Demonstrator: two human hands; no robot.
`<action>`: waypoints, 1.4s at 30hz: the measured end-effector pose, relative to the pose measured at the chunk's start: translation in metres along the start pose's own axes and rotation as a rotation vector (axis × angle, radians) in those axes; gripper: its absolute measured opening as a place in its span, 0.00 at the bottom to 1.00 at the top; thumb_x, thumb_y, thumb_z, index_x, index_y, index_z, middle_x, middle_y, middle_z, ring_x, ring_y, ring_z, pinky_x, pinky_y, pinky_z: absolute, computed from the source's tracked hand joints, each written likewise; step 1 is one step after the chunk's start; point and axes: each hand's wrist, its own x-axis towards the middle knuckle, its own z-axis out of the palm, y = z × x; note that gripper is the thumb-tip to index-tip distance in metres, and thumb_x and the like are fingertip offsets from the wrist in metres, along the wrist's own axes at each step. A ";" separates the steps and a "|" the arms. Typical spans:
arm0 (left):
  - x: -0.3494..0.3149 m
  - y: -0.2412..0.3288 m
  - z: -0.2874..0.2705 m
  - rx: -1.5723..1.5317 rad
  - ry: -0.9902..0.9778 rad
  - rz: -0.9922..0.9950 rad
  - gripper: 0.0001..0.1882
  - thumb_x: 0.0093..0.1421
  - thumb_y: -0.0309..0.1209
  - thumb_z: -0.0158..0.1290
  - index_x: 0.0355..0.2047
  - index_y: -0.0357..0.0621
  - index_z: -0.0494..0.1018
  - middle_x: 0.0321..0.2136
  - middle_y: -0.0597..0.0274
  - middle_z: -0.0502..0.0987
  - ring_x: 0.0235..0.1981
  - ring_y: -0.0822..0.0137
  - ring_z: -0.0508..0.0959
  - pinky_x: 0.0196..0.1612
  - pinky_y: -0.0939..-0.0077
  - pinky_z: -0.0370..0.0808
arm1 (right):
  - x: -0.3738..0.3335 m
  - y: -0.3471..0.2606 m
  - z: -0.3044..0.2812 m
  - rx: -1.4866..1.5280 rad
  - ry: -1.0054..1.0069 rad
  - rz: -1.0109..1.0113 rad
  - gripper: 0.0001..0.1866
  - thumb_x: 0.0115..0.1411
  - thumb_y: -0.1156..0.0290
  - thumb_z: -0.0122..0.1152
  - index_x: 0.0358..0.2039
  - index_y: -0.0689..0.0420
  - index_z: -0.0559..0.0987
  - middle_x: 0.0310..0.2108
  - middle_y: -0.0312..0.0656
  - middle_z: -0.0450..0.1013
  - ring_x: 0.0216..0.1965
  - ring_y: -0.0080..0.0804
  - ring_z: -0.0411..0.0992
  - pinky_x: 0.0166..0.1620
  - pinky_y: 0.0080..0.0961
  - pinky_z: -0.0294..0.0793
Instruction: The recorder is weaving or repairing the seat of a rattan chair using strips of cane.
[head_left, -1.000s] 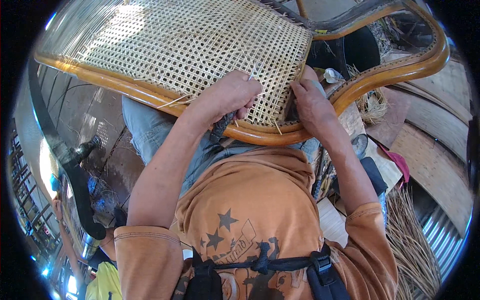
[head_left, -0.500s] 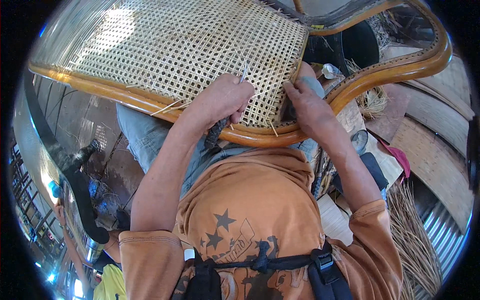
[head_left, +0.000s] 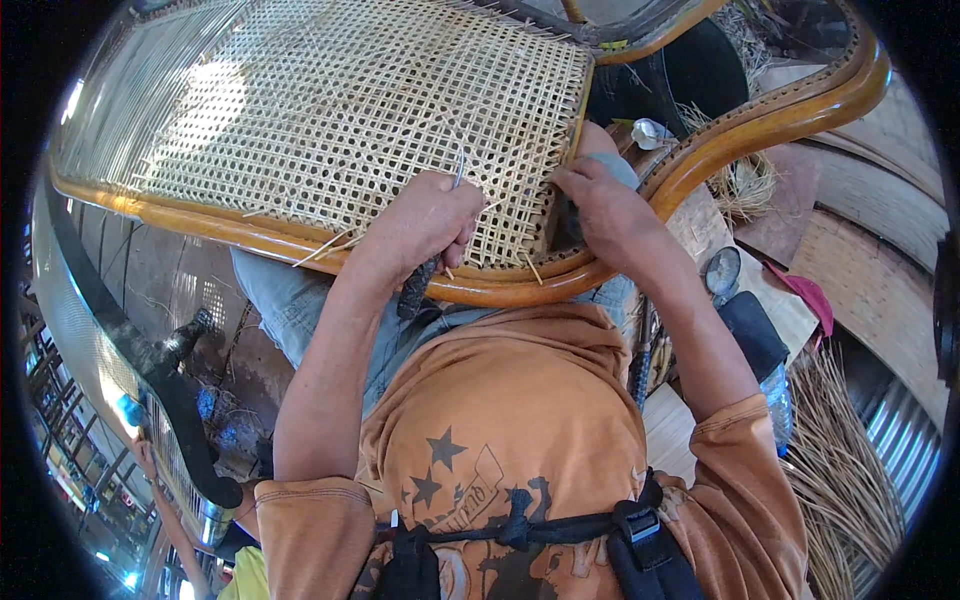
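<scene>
A woven cane panel [head_left: 340, 120] with open holes is stretched in a glossy brown wooden frame [head_left: 475, 290] across my lap. My left hand [head_left: 425, 222] is closed around a thin pointed tool like an awl [head_left: 414, 290]. Its dark wrapped handle sticks out below the fist, and its slim metal tip rises above the knuckles over the weave. At the panel's right end, the bent fingers of my right hand [head_left: 618, 215] grip the panel's edge; the fingertips are partly hidden. Short loose cane ends stand out along the near rim.
The frame's curved arm [head_left: 790, 125], lined with small holes, reaches to the right, with a dark bucket [head_left: 700, 75] behind it. Long cane strands [head_left: 845, 440] lie at lower right, near wooden sheets [head_left: 860, 280]. At left, another person's hand [head_left: 145, 458] touches a second cane piece.
The panel, its frame and both hands sit slightly further left and lower in the view. Both hands keep their holds, and the awl stays in my left fist.
</scene>
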 end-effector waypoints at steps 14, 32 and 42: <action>-0.070 -0.007 0.005 0.471 0.681 0.599 0.08 0.58 0.28 0.49 0.33 0.36 0.74 0.28 0.57 0.74 0.25 0.65 0.74 0.31 0.73 0.71 | 0.072 -0.040 0.003 0.444 -0.445 -0.232 0.11 0.57 0.68 0.56 0.39 0.58 0.77 0.29 0.38 0.76 0.32 0.26 0.73 0.38 0.23 0.71; -0.080 -0.012 0.008 0.907 0.371 0.342 0.13 0.57 0.36 0.46 0.34 0.38 0.70 0.23 0.54 0.74 0.27 0.59 0.75 0.32 0.65 0.71 | 0.038 -0.008 0.016 0.175 -0.058 -0.057 0.10 0.54 0.66 0.57 0.30 0.61 0.77 0.21 0.47 0.72 0.25 0.34 0.72 0.30 0.28 0.68; -0.024 0.056 0.018 1.558 0.236 0.182 0.10 0.51 0.31 0.48 0.28 0.43 0.77 0.28 0.53 0.78 0.32 0.56 0.79 0.33 0.61 0.74 | 0.034 -0.018 0.013 0.198 -0.095 0.063 0.10 0.47 0.68 0.52 0.22 0.62 0.76 0.21 0.56 0.70 0.27 0.52 0.71 0.31 0.40 0.69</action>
